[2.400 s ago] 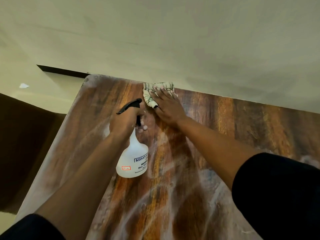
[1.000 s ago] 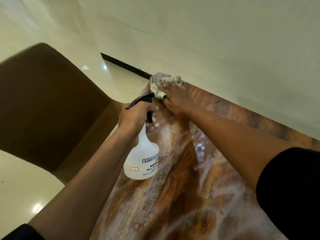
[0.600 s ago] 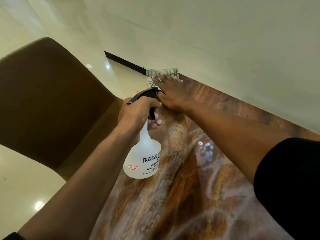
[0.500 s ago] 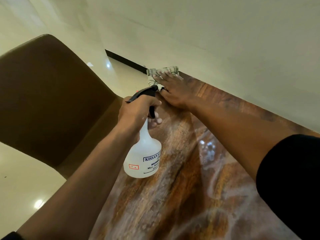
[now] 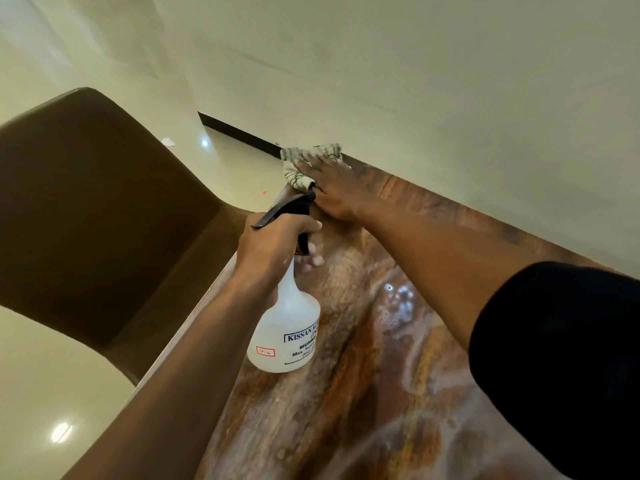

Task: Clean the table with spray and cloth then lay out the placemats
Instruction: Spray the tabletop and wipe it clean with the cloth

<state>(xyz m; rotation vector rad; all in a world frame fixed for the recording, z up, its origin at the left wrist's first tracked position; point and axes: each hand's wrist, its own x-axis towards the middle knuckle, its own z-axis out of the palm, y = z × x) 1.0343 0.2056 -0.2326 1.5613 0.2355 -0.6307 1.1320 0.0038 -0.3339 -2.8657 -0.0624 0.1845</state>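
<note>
Pressing flat on the cloth (image 5: pixel 304 164), the right hand (image 5: pixel 334 188) has slid it to the table's (image 5: pixel 363 393) far corner, at 12 o'clock. The left hand (image 5: pixel 273 247) still grips the spray bottle (image 5: pixel 287 334). Wiping looks almost done; no placemats yet.

The wall (image 5: pixel 415 81) is running right along the desk's (image 5: pixel 363 393) far edge, closing off room beyond the cloth (image 5: pixel 298 164). A brown chair (image 5: pixel 97 216) is standing close against the left edge. The spray bottle (image 5: pixel 287 330) is hanging over the near-left part, while wet wood is lying open to its right.
</note>
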